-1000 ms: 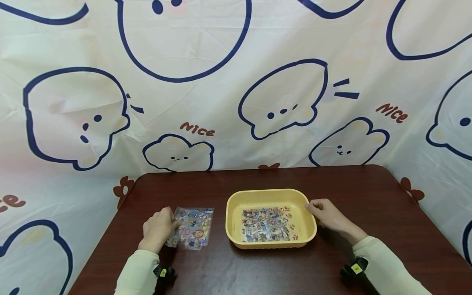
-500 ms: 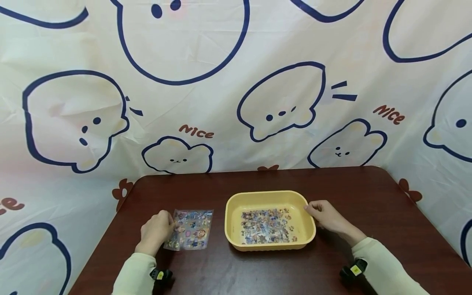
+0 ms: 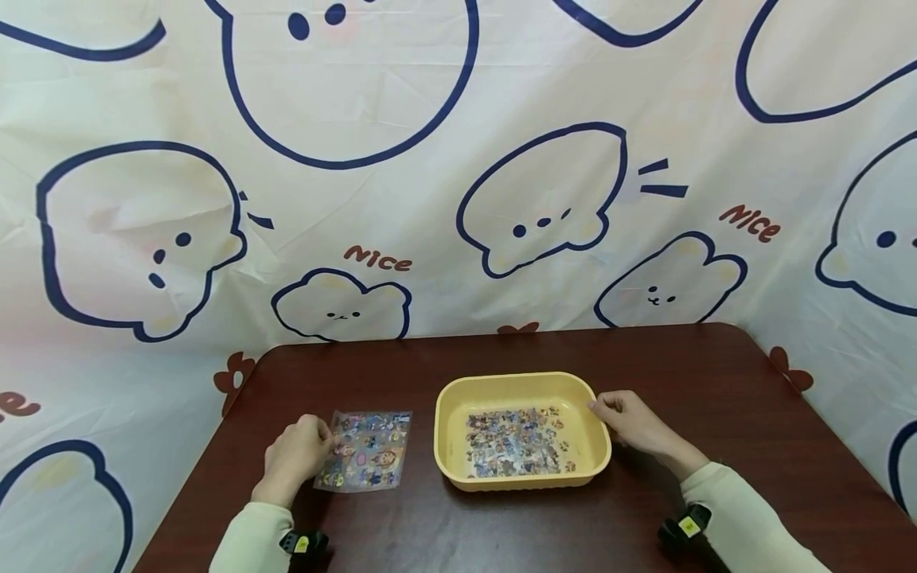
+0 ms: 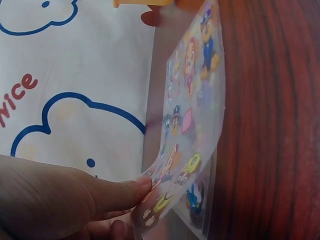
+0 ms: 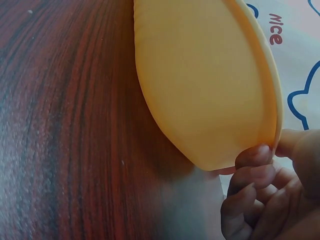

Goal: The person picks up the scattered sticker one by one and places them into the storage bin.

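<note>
My left hand (image 3: 295, 455) pinches the left edge of a clear sticker sheet (image 3: 368, 452) printed with small colourful cartoon figures. In the left wrist view, the thumb lies over the edge of the sticker sheet (image 4: 192, 100), which bends up off the table. Another layer shows beneath its lower corner. My right hand (image 3: 637, 422) grips the right rim of a yellow plastic basin (image 3: 451, 446). Seen from the right wrist, the thumb and curled fingers hold the rim of the basin (image 5: 205, 90) from both sides. Many small colourful printed pieces (image 3: 514, 442) lie spread on the basin floor.
A dark brown wooden table (image 3: 501, 533) carries the basin and the sheet, which lie side by side with a narrow gap. Behind and beside it hangs a white cloth (image 3: 430, 199) with blue cartoon outlines. A black wrist camera (image 3: 684, 527) is strapped to each arm.
My left hand has shifted slightly left with the sticker sheet. The overlapping layers looked fanned apart before and now lie nearly in line. The right hand keeps its hold on the basin.
</note>
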`<act>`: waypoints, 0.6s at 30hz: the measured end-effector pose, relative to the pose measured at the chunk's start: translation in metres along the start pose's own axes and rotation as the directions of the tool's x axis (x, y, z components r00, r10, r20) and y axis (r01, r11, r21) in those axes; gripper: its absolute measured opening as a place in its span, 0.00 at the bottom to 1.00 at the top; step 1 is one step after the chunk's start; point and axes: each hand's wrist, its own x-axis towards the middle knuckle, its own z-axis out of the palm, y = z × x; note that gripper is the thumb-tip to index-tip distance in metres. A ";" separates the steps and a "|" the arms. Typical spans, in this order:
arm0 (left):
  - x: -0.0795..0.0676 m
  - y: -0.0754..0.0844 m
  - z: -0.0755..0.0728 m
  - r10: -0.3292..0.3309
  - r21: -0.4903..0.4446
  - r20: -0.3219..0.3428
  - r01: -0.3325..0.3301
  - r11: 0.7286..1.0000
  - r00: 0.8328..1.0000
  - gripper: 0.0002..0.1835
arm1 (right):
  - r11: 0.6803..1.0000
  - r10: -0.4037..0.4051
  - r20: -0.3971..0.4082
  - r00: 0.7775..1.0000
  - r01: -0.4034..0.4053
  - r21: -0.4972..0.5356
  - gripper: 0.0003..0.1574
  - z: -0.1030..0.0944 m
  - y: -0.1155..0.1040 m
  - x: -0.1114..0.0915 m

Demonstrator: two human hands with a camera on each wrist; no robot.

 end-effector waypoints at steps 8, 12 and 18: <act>-0.002 0.002 -0.006 -0.008 -0.007 0.005 0.008 1.000 1.000 0.12 | 1.000 -0.004 0.004 1.000 0.004 0.009 0.24 -0.001 0.000 0.000; -0.003 0.005 -0.008 -0.006 -0.004 0.001 0.006 1.000 1.000 0.11 | 1.000 0.004 0.001 1.000 -0.004 0.013 0.24 -0.001 -0.001 -0.001; -0.005 0.008 -0.009 -0.002 -0.019 -0.005 0.002 1.000 1.000 0.11 | 1.000 0.023 -0.002 1.000 -0.023 0.021 0.24 0.000 -0.002 -0.001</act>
